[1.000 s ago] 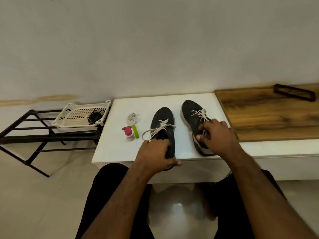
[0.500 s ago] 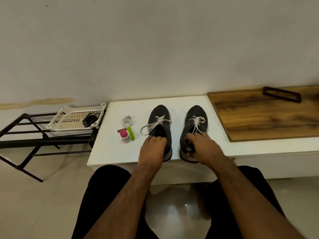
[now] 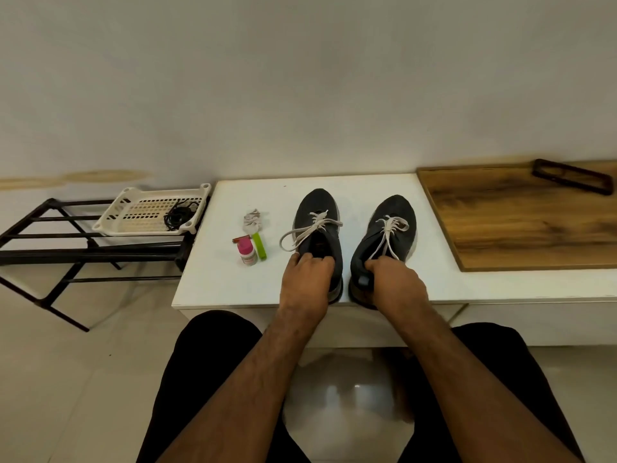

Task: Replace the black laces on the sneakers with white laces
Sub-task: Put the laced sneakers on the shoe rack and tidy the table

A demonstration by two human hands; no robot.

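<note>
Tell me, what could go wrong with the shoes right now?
The left sneaker has a long loop of white lace hanging loose over its side; it might snag the left hand or get stepped on later. Both heels sit close to the white table's front edge, so a pull from the right hand on the right sneaker could tip one off. A sideways shove might knock over the pink-capped bottle.

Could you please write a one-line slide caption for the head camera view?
Left hand and right hand hold two dark sneakers, threaded with white laces, at their heels on a white table.
</note>
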